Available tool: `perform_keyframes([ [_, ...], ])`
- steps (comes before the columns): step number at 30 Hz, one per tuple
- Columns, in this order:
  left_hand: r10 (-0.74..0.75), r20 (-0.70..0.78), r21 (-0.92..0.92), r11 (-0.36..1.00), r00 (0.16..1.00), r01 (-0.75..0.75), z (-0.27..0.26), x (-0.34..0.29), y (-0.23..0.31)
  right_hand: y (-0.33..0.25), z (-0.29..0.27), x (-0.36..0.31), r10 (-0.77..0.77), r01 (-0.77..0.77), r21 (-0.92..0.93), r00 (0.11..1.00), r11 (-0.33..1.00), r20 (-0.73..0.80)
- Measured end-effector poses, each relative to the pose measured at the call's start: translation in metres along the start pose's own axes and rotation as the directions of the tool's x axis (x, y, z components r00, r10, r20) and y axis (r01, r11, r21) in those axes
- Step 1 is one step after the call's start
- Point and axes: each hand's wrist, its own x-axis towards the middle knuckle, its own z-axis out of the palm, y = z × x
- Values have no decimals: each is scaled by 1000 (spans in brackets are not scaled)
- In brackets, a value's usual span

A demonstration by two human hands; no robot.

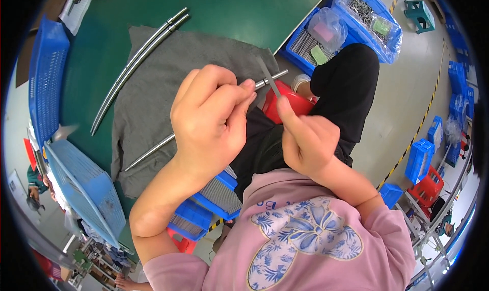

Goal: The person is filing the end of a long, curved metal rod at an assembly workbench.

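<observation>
Gripping slim shiny metal rod (153, 150), ringed nr tip, w/ L hand (210, 120); R hand (311, 143) pinching strip (274, 88).

This is a workshop or factory floor where metal parts are worked by hand. A green-topped bench (239, 16) carries slim metal rods (140, 59) on a grey cloth (153, 51). Blue perforated baskets (48, 77) line its left edge, and beyond its right edge sit blue bins (300, 63) filled with many similar metal pieces, some bagged in clear plastic. Farther off that edge, yellow-and-black tape (434, 95) marks a lane on the plain grey floor (387, 102), with stacked blue crates (420, 161) alongside. Past the left edge, another person's green sleeve (33, 178) shows.
</observation>
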Motion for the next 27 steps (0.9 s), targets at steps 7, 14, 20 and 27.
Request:
perform_keyframes([
  [7, 22, -5, 1, 1000, 1000, -22, -1, 1, 0, 4, 0, 1, -23, 23, 9, 1000, 1000, -9],
  [14, 6, 9, 15, 1000, 1000, -6, -3, 3, 1, 1, -7, 5, -28, 27, 16, 997, 1000, 67],
  [20, 26, 17, 26, 999, 1000, -26, -2, 3, 2, -1, -1, 21, -44, 43, 4, 998, 999, 42],
  [27, 30, 8, 31, 999, 1000, -30, -4, 0, 0, -3, -46, -13, 27, -39, 67, 986, 997, 162],
])
